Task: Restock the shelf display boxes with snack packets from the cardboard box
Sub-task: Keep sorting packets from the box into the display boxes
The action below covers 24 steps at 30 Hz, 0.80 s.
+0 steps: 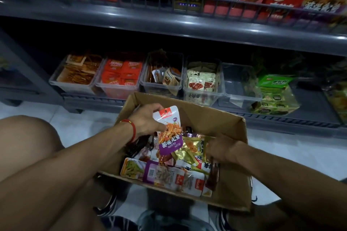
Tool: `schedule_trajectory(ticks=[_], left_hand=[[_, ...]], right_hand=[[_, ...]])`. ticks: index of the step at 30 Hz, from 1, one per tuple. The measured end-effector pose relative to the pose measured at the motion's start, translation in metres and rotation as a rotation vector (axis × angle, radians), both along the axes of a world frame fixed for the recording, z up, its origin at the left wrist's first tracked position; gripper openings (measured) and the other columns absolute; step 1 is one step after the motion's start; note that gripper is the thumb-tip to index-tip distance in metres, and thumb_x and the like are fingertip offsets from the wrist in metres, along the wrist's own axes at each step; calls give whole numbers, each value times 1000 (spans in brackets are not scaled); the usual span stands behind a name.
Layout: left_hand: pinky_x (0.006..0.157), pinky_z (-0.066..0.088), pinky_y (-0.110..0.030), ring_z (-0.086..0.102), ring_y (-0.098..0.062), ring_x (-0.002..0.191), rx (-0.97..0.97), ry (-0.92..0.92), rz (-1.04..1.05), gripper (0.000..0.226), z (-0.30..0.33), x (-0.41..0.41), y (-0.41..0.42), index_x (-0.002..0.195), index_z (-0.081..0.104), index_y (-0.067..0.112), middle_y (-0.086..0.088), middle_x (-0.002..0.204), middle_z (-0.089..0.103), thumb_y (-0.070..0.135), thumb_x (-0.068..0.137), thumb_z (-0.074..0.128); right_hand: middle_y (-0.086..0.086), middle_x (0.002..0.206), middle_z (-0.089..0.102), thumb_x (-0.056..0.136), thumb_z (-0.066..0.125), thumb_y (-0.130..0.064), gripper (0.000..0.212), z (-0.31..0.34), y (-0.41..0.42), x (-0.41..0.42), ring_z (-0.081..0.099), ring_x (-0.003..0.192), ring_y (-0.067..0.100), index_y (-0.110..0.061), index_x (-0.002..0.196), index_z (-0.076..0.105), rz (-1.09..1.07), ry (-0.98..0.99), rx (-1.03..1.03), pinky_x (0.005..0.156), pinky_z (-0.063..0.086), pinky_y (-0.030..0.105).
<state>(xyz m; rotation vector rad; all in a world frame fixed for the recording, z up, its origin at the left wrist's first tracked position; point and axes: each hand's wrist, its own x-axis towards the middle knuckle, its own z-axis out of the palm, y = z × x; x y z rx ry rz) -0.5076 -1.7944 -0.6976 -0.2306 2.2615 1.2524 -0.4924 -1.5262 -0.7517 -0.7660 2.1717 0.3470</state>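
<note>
Head view, centre of the frame: left hand (pixel 145 118) pinching a white and purple packet (pixel 169 131) near its top edge, thumb on the face, fingers curled behind, lifting it just above the heap. Lower centre: cardboard box (pixel 232 189) sitting open on the floor, holding a loose pile of packets (pixel 174 172) in white, purple, gold and green, overlapping and lying at all angles. Right of centre: right hand (pixel 219 148) reaching down into the pile, fingers bent among the gold packets (pixel 187 148); whether gripping one or only sorting through, cannot tell.

Middle band of the frame: row of clear bins (pixel 120 78) standing on the lower shelf (pixel 281 118), most partly filled with packets; one clear bin (pixel 240 84) toward the right looking bare inside.

Judging by the look: packets being light, thin and floppy, with glossy film likely slipping between fingertips. Sealed top or bottom margin offering the firmest hold; squeezing the soft middle risking crushed contents. Gathering several of one kind into a flat stack probably handling better than carrying singles, though a slick stack tending to fan out and slide apart.
</note>
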Motion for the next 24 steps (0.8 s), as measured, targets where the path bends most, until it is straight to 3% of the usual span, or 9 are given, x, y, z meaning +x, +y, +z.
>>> schedule_trajectory(ticks=[4, 7, 10, 13, 15, 18, 19, 21, 24], left_hand=[[79, 63, -47, 71, -25, 95, -31, 83, 148, 45, 6, -8, -12, 104, 59, 21, -8, 104, 73, 2, 72, 84], [79, 62, -50, 72, -29, 95, 17, 100, 267, 43, 11, -11, -16, 107, 56, 16, -12, 105, 73, 0, 75, 81], [83, 58, -47, 71, -33, 102, 198, 14, 371, 39, 16, -10, -12, 111, 60, 17, -14, 107, 74, -1, 80, 77], [100, 52, -57, 67, -39, 113, 473, -105, 417, 35, 25, -9, -8, 118, 64, 12, -21, 120, 71, 2, 86, 73], [106, 48, -60, 64, -40, 119, 655, -161, 392, 38, 36, -8, -7, 130, 62, 7, -25, 130, 65, 16, 94, 67], [107, 47, -55, 65, -35, 122, 781, -199, 302, 46, 53, 1, 0, 135, 62, 15, -17, 130, 69, 46, 102, 53], [106, 49, -54, 66, -34, 121, 806, -166, 264, 45, 55, 5, 4, 134, 61, 16, -16, 131, 68, 44, 99, 57], [105, 50, -56, 67, -34, 120, 796, -46, 237, 43, 54, 12, 9, 134, 59, 13, -17, 129, 69, 16, 92, 70], [102, 51, -60, 69, -34, 114, 713, 70, 374, 54, 59, 8, 6, 128, 61, 15, -16, 120, 73, -11, 81, 73]], right_hand=[[-6, 115, 59, 104, 52, -37, 29, 53, -3, -24, 56, 108, 13, -20, 126, 62, -216, -53, -222, 86, 41, 25], [-12, 99, 72, 101, 62, -33, 22, 95, 2, -30, 66, 93, 1, -19, 115, 69, -596, -269, -604, 76, 46, 14], [-8, 107, 77, 95, 70, -26, 24, 116, 2, -19, 70, 101, 3, -19, 118, 70, -881, -419, -885, 87, 52, 17], [0, 101, 77, 90, 73, -19, 22, 116, -11, -9, 72, 94, 8, -18, 111, 69, -1064, -377, -1036, 73, 56, 16], [1, 104, 75, 87, 75, -16, 26, 117, -23, -4, 72, 96, 12, -17, 111, 66, -1202, -336, -1144, 69, 55, 16], [2, 103, 78, 86, 75, -13, 30, 121, -39, 5, 76, 92, 15, -13, 114, 65, -1327, -298, -1286, 69, 58, 20], [2, 103, 79, 86, 75, -12, 31, 122, -43, 6, 76, 91, 18, -12, 115, 66, -1344, -287, -1308, 71, 60, 24], [5, 102, 79, 87, 75, -13, 30, 125, -48, 7, 77, 90, 23, -12, 116, 65, -1351, -285, -1334, 74, 62, 31], [5, 102, 78, 96, 66, -19, 24, 134, -47, 0, 77, 89, 24, -12, 118, 64, -1355, -220, -1358, 73, 62, 35]])
